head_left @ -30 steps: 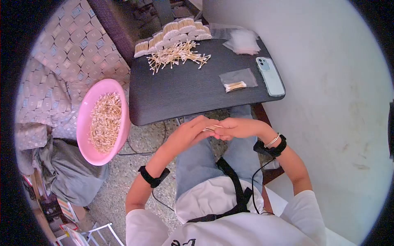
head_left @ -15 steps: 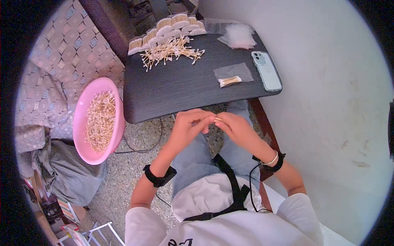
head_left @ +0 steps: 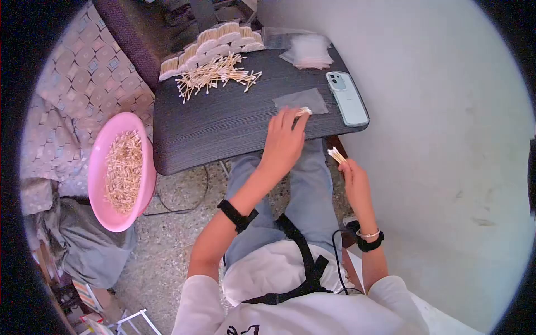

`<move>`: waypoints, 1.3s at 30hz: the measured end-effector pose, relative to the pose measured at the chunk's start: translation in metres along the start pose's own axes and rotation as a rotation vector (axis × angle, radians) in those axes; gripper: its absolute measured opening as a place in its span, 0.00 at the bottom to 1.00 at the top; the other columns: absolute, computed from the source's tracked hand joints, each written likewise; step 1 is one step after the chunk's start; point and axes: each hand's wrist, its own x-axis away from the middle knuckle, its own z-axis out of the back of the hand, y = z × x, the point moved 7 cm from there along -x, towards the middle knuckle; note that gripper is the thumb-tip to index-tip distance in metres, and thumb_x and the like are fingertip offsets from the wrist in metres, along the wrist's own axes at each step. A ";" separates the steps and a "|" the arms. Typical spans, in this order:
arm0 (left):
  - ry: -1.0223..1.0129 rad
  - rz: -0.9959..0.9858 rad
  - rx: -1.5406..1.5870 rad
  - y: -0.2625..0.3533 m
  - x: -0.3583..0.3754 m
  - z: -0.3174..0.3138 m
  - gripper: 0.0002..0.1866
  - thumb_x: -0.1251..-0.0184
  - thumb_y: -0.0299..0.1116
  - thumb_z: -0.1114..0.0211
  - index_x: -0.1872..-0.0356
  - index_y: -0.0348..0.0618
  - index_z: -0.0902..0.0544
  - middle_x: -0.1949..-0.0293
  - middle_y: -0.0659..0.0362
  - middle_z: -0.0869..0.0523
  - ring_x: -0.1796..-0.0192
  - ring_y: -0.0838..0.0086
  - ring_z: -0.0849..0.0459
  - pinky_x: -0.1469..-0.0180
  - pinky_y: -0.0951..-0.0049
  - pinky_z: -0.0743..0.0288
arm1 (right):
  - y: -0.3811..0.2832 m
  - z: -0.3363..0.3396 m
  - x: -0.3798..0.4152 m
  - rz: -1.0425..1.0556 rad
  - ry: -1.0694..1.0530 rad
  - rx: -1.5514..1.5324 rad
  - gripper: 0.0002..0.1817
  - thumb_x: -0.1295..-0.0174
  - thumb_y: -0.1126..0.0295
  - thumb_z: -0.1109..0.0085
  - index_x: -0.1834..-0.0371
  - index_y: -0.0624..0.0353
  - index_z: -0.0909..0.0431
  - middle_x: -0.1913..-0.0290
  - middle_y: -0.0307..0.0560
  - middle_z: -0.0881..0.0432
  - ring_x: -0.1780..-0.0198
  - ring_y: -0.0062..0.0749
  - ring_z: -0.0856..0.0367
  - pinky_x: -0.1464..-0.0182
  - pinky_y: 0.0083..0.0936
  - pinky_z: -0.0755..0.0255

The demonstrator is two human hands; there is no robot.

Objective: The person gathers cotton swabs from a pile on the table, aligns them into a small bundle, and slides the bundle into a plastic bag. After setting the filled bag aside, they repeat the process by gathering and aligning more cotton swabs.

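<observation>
My left hand (head_left: 285,139) reaches over the near edge of the dark table, its slightly blurred fingers closed around a small bundle of cotton swabs (head_left: 304,111). That bundle lies at the near side of a flat clear plastic bag (head_left: 307,99), with only its white tips showing past the fingers. My right hand (head_left: 355,178) is lower, off the table's near right corner. Between its thumb and fingers it pinches another small bunch of cotton swabs (head_left: 337,156), tips pointing up and left.
A loose heap of cotton swabs (head_left: 212,76) lies before stacked swab bundles (head_left: 228,33) at the table's back. Clear bags (head_left: 309,51) and a phone (head_left: 347,99) lie on the right. A pink basin (head_left: 96,190) of swabs stands left; a wall (head_left: 435,139) rises right.
My hands were together above my lap around some swabs. They have parted: the left went up to the bundle by the bag, the right moved right with swabs. The view shifted slightly.
</observation>
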 end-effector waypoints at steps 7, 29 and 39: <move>-0.087 -0.012 -0.229 -0.026 0.005 -0.040 0.22 0.37 0.31 0.38 0.41 0.43 0.24 0.44 0.51 0.22 0.34 0.55 0.28 0.29 0.47 0.43 | 0.014 0.002 0.014 -0.045 -0.069 -0.004 0.15 0.24 0.63 0.55 0.63 0.65 0.27 0.68 0.62 0.22 0.66 0.59 0.22 0.64 0.42 0.30; -0.113 -0.049 0.197 -0.021 0.014 -0.012 0.11 0.41 0.32 0.31 0.57 0.46 0.14 0.54 0.58 0.14 0.46 0.63 0.17 0.27 0.53 0.39 | -0.023 -0.024 -0.013 0.022 -0.035 -0.054 0.13 0.25 0.65 0.54 0.63 0.63 0.26 0.67 0.60 0.19 0.65 0.58 0.19 0.64 0.40 0.28; -0.027 -0.058 0.225 -0.018 0.014 -0.016 0.05 0.39 0.29 0.35 0.63 0.44 0.17 0.60 0.58 0.16 0.56 0.62 0.16 0.31 0.56 0.34 | -0.033 -0.016 -0.016 0.080 0.008 -0.132 0.14 0.24 0.63 0.55 0.61 0.63 0.26 0.67 0.60 0.19 0.65 0.57 0.20 0.63 0.41 0.28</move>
